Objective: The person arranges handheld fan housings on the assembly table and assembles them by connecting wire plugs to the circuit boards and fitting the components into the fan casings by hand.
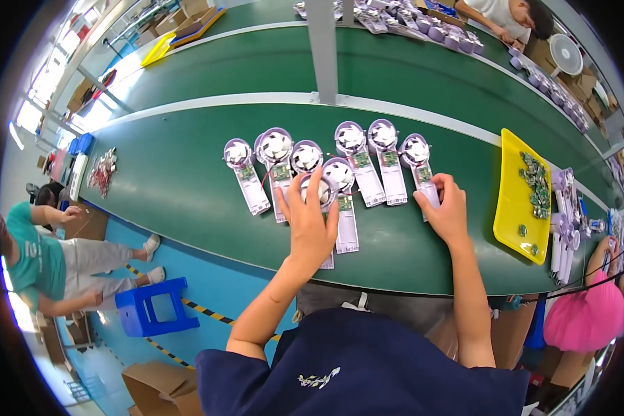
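On the green desk (187, 125), left of one yellow tray (504, 191), are at least eight fans (276, 147). Left fingers (295, 199) curve over one, gripping I cannot tell; right fingers (445, 191), nearer the tray, are clamped on another.

1. A factory assembly workshop: long green counters (180, 159) run side by side.
2. Many matching lavender fan units (392, 170) lie with circuitry exposed.
3. A yellow tray (509, 197) holds loose circuit boards (537, 184).
4. Co-workers (45, 256) are nearby.
5. Striped tape (209, 313) marks the blue floor (232, 253); cardboard boxes (161, 388) stand around.
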The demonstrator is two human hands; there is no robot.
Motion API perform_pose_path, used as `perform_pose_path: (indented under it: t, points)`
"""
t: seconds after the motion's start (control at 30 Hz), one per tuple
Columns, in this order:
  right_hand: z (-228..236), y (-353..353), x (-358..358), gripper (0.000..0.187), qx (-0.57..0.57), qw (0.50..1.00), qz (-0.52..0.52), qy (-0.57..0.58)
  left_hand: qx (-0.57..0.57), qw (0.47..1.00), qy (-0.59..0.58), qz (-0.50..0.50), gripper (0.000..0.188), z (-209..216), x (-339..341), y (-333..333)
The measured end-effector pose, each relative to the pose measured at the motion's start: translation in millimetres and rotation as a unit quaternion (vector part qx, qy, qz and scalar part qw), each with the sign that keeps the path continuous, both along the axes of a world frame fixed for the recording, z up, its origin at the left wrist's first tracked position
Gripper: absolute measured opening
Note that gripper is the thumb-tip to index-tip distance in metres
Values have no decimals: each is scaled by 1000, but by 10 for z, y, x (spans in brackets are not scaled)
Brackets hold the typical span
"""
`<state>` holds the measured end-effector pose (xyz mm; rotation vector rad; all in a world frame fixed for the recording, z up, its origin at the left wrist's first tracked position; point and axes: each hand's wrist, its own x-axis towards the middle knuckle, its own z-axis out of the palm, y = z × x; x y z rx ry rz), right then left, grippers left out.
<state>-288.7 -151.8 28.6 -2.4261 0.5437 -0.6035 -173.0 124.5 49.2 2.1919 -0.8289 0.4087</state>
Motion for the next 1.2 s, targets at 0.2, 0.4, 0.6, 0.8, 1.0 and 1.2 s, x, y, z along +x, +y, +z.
perform_pose_path:
  t: [0.2, 0.4, 0.6, 0.8, 1.0, 1.2]
  points:
    - [75, -63, -11, 44, 5, 1000, -16, 5, -42, 997, 32, -60, 67, 35, -118, 86]
    - [162, 126, 32, 62, -128, 977, -30, -167, -11, 995, 84, -45, 66, 36, -226, 278]
    - [546, 824, 628, 69, -123, 942, 302, -81, -1, 996, 82, -41, 66, 71, -189, 379]
    - [354, 853, 665, 70, -192, 933, 305, -6, 19, 992, 90, -84, 67, 297, -347, 393]
    - [374, 800, 426, 69, -157, 953, 259, 0, 27, 987, 128, -88, 67, 280, -258, 47]
    - [362, 718, 282, 71, -148, 971, 186, -2, 59, 990, 88, -93, 68, 218, -6, -213]
